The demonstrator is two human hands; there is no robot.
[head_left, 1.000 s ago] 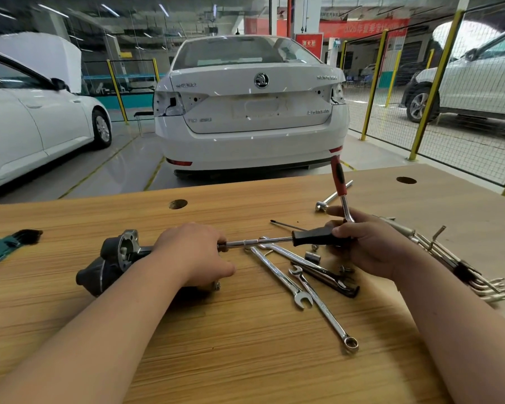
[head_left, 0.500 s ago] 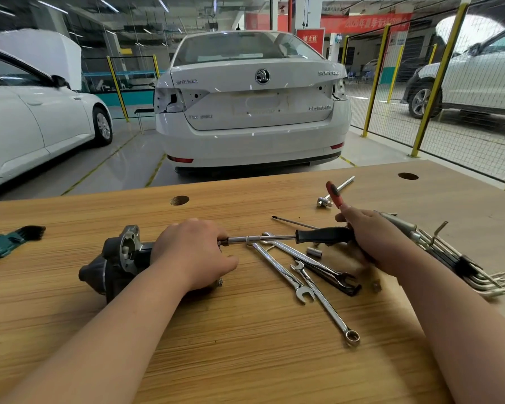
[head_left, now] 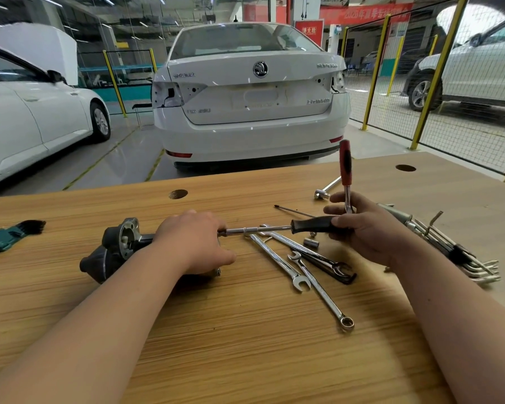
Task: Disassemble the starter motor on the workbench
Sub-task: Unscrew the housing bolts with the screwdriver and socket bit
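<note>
The dark starter motor (head_left: 111, 252) lies on its side on the wooden workbench (head_left: 245, 360), its nose to the left. My left hand (head_left: 196, 243) is clamped over its body and hides the right end. A black-handled driver (head_left: 312, 224) with a steel shaft runs from the motor to my right hand (head_left: 365, 228), which grips its handle. A red-handled ratchet (head_left: 345, 170) stands upright from the same hand.
Several loose spanners (head_left: 301, 266) and a small socket (head_left: 311, 243) lie between my hands. A ring of hex keys (head_left: 461, 252) sits at the right, a green key set (head_left: 3, 237) at the left. White cars stand beyond the bench.
The red ratchet handle swung down towards the bench and has come back upright. My left hand and the motor have stayed in place.
</note>
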